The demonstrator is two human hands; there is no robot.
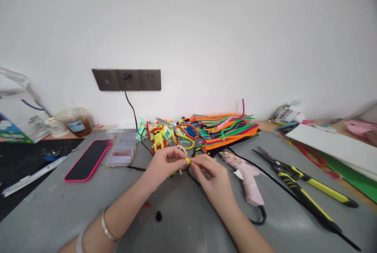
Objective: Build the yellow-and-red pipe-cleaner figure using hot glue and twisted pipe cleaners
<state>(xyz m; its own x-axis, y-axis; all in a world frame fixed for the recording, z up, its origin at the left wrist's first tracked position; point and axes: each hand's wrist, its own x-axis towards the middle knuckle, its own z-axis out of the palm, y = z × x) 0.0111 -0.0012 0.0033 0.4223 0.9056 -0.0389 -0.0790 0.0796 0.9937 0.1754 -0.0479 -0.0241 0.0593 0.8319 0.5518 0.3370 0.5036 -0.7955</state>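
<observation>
A small yellow piece [187, 161], which looks like a coiled pipe cleaner, is pinched between the fingertips of both hands above the grey mat. My left hand [165, 164] grips it from the left with thumb and forefinger. From the right, my right hand [212, 171] meets it with closed fingertips. Just behind the hands lie a yellow figure [158, 137] and a large bundle of coloured pipe cleaners [232, 131]. A pink glue gun [249, 178] rests to the right of my right hand. The fingers hide part of the yellow piece.
Yellow-and-black pliers-like shears [297, 178] lie at the right, beside a black cord. A pink-cased phone [86, 161] is on the left. A black pompom-like bit [158, 216] sits near the front. A drink cup [77, 121] stands back left; a white board [332, 147] lies right.
</observation>
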